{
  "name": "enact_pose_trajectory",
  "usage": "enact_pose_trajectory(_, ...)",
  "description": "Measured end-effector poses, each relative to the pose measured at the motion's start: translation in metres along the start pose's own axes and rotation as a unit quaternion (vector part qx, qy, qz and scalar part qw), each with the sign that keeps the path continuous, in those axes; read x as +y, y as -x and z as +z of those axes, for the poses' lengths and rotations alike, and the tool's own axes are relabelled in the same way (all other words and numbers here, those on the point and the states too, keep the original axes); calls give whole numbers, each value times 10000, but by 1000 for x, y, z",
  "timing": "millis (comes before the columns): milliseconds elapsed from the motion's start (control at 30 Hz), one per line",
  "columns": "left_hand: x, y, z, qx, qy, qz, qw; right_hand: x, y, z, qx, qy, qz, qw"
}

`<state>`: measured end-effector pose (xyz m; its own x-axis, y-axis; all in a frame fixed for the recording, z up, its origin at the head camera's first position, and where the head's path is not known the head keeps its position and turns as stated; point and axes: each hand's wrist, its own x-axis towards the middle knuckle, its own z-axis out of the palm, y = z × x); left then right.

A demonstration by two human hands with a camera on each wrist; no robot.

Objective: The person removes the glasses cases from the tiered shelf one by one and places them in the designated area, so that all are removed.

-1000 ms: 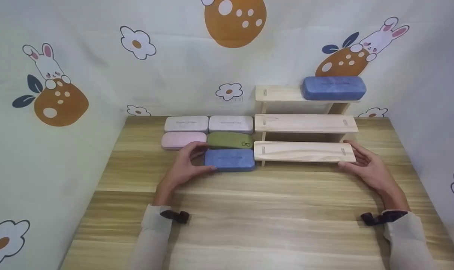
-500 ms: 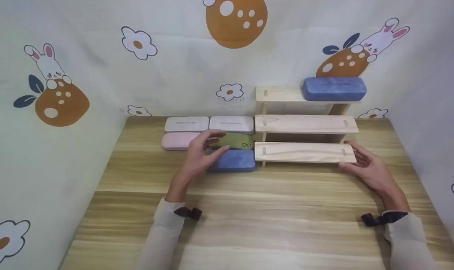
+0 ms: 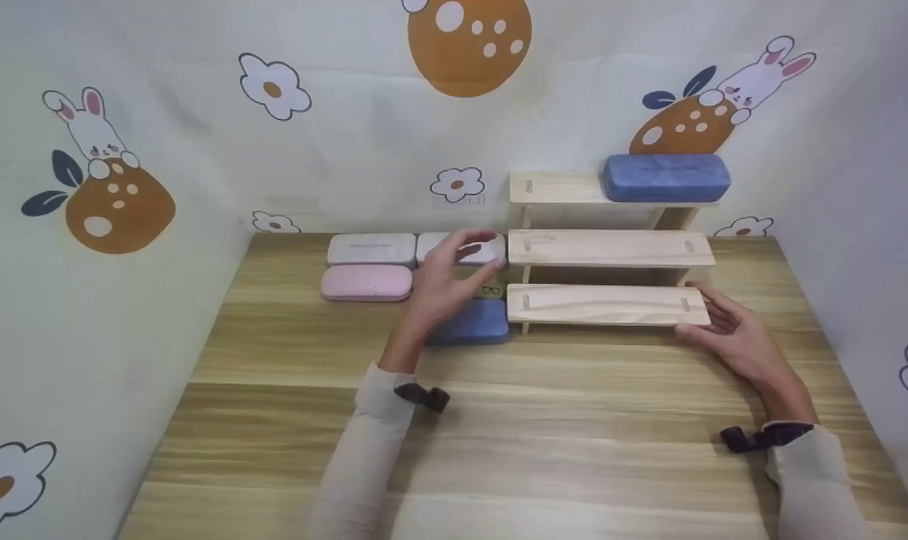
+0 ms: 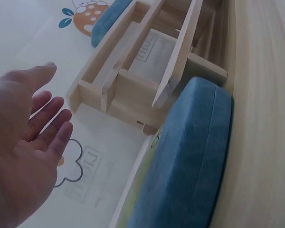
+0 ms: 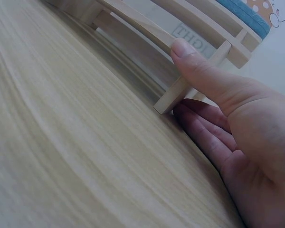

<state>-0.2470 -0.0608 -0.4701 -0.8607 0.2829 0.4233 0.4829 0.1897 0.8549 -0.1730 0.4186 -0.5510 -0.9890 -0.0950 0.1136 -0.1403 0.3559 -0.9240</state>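
Note:
My left hand hovers over the eyeglass cases left of the rack, thumb and fingers apart with nothing between them. Beneath it, partly covered, are a green case, a blue case and a white case. In the left wrist view that blue case lies flat, apart from the hand. My right hand grips the right end of the lowest tier of a three-tier wooden rack; its thumb lies at the shelf edge, its fingers behind the leg.
Another blue case sits at the right of the top tier. A pink case and a second white case lie farther left on the wooden table. A patterned backdrop rises behind.
The left hand has left the front blue case, rising and moving right and back over the green and white cases. The right hand keeps its grip on the rack.

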Motion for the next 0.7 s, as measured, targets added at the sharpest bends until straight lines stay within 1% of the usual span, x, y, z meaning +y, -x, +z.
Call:
enact_pose_trajectory(67,1,-7,6,-41,-26,24,10000,-1,0,0,6,37,20,10000)
enact_pose_trajectory(133,2,-14,11,-46,-75,114,9999,-1,0,0,13,77,36,10000)
enact_pose_trajectory(267,7,-29,21,70,-387,165,9991,0,1,0,30,120,76,9999)
enact_pose_trajectory(367,11,-40,27,128,-528,175,9984,0,0,0,26,109,53,9999)
enact_pose_trajectory(533,20,-55,37,172,-592,233,9978,-1,0,0,18,111,1,9999)
enact_pose_trajectory(700,26,-69,45,270,-655,459,9964,-1,0,0,42,84,-18,10000)
